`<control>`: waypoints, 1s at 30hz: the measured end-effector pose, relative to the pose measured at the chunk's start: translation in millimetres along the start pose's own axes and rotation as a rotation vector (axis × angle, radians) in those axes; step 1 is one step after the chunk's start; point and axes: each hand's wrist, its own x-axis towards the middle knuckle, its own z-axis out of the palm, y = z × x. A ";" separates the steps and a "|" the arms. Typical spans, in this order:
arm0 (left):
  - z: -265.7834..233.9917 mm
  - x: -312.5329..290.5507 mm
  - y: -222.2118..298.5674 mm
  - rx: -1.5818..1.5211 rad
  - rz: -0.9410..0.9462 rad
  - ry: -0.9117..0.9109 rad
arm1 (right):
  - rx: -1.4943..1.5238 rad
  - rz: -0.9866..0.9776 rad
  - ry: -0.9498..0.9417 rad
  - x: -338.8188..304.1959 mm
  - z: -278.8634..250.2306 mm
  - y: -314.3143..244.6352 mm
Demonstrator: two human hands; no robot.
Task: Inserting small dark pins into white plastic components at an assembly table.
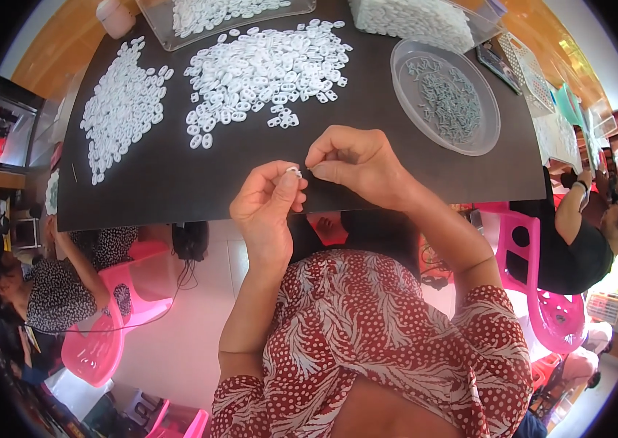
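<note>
Over the near edge of the dark table (178, 190), my left hand (261, 208) pinches a small white plastic piece (294, 170) between thumb and fingertips. My right hand (360, 164) is just to its right, its thumb and forefinger pressed together. Whatever those fingertips hold is too small to make out. Beyond my hands lies a wide heap of white oval pieces with two holes (269, 66), with a few loose ones at its near side. A second heap of small white pieces (123, 102) spreads to the left. Small grey-green parts (447, 102) fill a round clear tray (406, 87) on the right.
Clear bins of white pieces stand at the back, one at the middle (229, 9) and one at the right (415, 25). A phone-like dark object (499, 68) lies by the round tray. Other people sit left (61, 299) and right (579, 241) on pink chairs.
</note>
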 end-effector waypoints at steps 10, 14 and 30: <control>-6.9 -6.6 -1.5 0.000 0.007 -0.047 | 0.057 0.050 0.016 -1.9 13.6 -0.7; -5.3 -7.7 -1.9 0.017 0.008 -0.035 | 0.047 0.039 0.017 -2.3 14.0 -0.7; -15.3 -10.6 -24.7 0.320 0.333 0.030 | 0.015 0.134 0.019 -6.3 24.6 -3.7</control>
